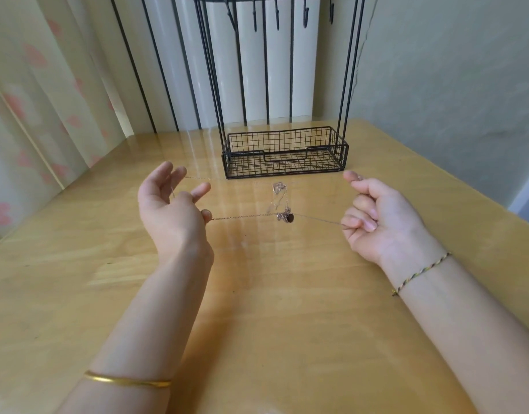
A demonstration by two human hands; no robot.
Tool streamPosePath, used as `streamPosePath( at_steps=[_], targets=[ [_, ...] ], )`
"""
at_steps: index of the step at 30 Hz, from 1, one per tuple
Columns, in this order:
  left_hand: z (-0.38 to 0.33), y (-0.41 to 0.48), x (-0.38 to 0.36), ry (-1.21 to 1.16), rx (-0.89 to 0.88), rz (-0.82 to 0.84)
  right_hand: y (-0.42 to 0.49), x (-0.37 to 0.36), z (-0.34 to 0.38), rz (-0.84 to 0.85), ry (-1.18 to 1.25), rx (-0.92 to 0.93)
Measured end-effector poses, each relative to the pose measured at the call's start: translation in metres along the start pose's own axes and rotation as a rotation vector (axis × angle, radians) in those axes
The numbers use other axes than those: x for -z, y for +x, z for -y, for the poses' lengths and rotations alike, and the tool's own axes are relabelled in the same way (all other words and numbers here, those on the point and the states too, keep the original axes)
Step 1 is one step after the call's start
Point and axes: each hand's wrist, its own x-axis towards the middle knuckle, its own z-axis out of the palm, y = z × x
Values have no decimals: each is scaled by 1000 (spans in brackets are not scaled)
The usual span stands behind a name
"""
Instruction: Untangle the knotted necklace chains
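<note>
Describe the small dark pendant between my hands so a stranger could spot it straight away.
Start at the wooden table and the black wire basket standing at its back. In front of the basket a thin chain stretches between the left hand and the right hand. The dark pendant hangs about midway along it, round and nearly black, unlike the clear pendant above it.

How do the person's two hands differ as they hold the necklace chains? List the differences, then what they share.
The left hand has its fingers spread, while the right hand has them curled in. The left wrist wears a gold bangle; the right wears a braided cord bracelet. Both hold the necklace chains stretched between them over the table.
</note>
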Motion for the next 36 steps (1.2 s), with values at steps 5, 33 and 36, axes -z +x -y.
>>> streamPosePath(
  at_steps=[5, 33, 36],
  targets=[
    [1, 7, 3, 99, 21, -68, 3, 3, 7, -19, 153, 73],
    [42, -16, -18, 1165, -489, 982, -15, -14, -4, 259, -197, 369],
    [38, -11, -16, 1130, -487, 941, -13, -11, 2, 195, -134, 387]
  ],
)
